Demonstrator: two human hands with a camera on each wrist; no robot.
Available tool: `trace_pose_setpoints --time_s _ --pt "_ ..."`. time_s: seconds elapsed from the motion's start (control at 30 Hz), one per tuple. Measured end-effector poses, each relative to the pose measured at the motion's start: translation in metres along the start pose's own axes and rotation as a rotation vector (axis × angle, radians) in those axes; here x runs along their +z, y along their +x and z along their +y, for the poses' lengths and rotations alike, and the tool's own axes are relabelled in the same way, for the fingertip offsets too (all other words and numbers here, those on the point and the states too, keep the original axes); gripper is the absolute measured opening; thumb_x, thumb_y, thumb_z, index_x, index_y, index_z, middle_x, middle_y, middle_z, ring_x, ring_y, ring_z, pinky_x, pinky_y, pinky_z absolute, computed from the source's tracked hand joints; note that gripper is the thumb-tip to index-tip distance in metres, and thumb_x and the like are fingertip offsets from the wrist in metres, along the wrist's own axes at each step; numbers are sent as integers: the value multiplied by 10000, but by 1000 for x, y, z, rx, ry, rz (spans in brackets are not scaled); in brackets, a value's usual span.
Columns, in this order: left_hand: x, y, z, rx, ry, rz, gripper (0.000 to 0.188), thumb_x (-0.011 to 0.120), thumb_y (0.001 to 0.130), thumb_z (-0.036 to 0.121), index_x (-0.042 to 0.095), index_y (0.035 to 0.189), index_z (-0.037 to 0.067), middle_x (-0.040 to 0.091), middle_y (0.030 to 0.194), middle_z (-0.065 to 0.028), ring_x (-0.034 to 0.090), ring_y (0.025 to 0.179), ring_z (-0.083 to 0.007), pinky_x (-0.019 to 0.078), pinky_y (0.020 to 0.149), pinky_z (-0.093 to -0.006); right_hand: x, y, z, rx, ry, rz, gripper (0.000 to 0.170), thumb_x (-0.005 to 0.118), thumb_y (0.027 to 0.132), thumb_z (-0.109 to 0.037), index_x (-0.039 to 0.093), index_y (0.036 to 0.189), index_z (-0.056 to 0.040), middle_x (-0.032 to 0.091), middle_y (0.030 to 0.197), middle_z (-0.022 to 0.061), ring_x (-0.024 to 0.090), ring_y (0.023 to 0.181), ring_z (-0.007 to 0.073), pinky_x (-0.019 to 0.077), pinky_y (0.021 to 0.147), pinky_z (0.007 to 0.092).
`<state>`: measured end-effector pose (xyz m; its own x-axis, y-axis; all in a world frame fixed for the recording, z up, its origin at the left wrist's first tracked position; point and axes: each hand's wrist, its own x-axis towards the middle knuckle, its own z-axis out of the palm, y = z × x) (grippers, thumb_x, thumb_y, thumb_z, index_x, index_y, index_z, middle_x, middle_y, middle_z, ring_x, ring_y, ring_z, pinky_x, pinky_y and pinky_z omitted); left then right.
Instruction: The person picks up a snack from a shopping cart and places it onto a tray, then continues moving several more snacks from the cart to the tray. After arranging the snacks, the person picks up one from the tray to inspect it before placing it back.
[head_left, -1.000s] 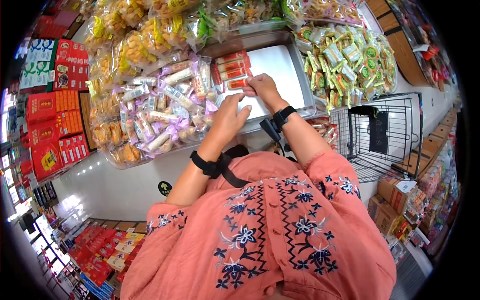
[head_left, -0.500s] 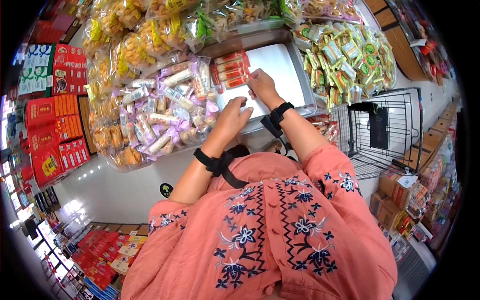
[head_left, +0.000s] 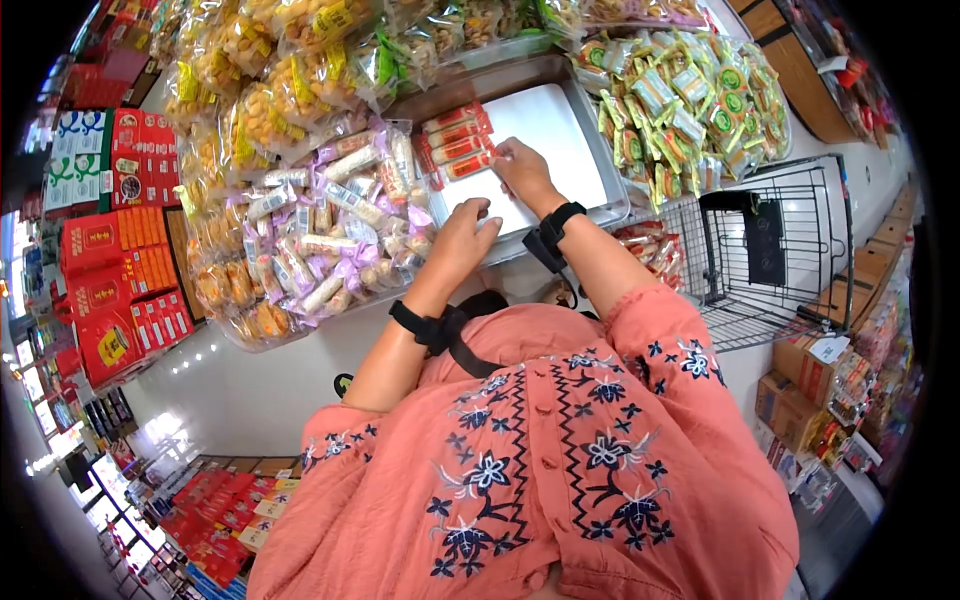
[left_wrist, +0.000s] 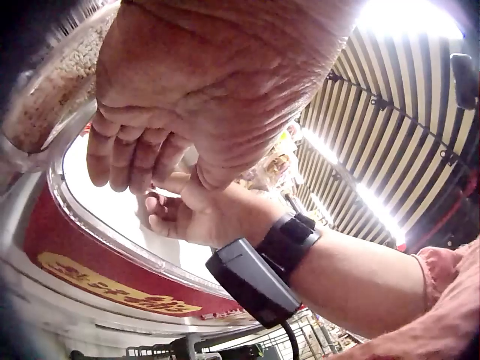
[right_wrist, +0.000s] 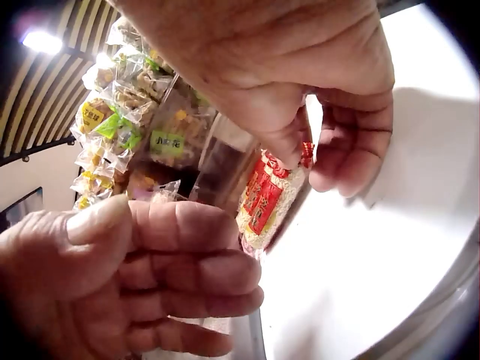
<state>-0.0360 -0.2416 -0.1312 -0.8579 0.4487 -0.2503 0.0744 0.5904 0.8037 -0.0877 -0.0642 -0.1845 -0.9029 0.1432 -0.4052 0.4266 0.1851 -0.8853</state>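
Observation:
Several red-and-cream wrapped snack bars lie stacked in a row at the left side of a metal tray with a white base. My right hand is at the right end of the nearest bar; in the right wrist view its thumb and curled fingers pinch the red wrapper end of the bar. My left hand hovers over the tray's near-left edge, holding nothing; the left wrist view shows its fingers loosely bent.
Purple-wrapped snacks are heaped left of the tray, green-and-yellow packets right of it, and bagged snacks behind. A wire shopping cart stands at the right. Red gift boxes fill the far-left shelves.
The nearest bar has moved up against the others. My right hand has slid from over it to its right end, while my left hand has drawn slightly back from it.

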Motion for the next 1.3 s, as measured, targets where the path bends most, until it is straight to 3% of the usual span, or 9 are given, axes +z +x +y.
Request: trace_pose_setpoints --time_s 0.13,0.4,0.57,0.7,0.8,0.93,1.17,1.2,1.3 --pt "2 2 -1 -13 7 -20 442 608 962 291 557 1251 -40 634 1189 -215 623 1105 -298 491 924 -377 -11 -12 -10 66 -1 80 299 646 911 -188 599 1106 33 667 818 148 654 579 197 524 489 325" --pt "9 14 46 -81 -105 -129 399 587 991 262 585 1248 -43 669 1152 -155 612 1081 -209 466 954 -329 -134 -119 -27 -3 479 -385 311 604 980 -283 618 1107 1 693 926 94 675 706 139 567 621 259" --pt "23 26 60 -32 -96 -154 413 603 980 287 604 1249 -26 656 1109 -68 591 1018 -151 464 905 -288 -244 -203 28 54 644 -75 281 576 995 -253 615 1109 1 686 917 115 696 748 175 603 673 288" --pt "36 31 73 -7 -127 -179 394 587 991 256 604 1238 -52 670 1153 -133 607 1082 -183 458 962 -304 -297 -231 133 218 724 373 267 629 951 -210 614 1087 19 660 918 88 674 766 164 605 700 304" --pt "45 31 77 13 -93 -214 389 584 999 273 592 1254 -20 660 1128 -87 615 1068 -168 488 913 -320 -314 -235 214 281 732 407 324 641 938 -187 578 1180 19 633 912 54 656 781 148 605 715 312" --pt "53 15 96 -64 -47 -249 413 583 1005 298 594 1265 -22 674 1134 -108 631 1071 -178 492 919 -326 -307 -211 289 333 581 441 493 653 935 -195 474 1345 12 610 988 60 610 810 124 604 688 309" --pt "69 -9 105 -180 -43 -265 427 581 1009 272 570 1265 -70 655 1090 -99 595 978 -138 479 865 -268 -294 -160 320 245 -132 326 718 684 872 -271 386 1469 -6 574 1332 175 633 1053 273 531 892 343" --pt "72 -11 105 -204 -55 -260 429 581 1010 279 572 1262 -68 655 1088 -98 595 981 -140 478 870 -272 -287 -153 336 -14 -430 460 562 680 887 -242 487 1350 11 647 1143 140 663 889 219 551 746 328" --pt "77 -13 98 -199 15 -313 416 572 1017 314 591 1268 -16 669 1136 -87 613 1041 -144 483 904 -295 -287 -125 366 73 -364 300 704 644 858 -261 379 1497 -131 652 1176 247 654 1032 372 526 861 443"
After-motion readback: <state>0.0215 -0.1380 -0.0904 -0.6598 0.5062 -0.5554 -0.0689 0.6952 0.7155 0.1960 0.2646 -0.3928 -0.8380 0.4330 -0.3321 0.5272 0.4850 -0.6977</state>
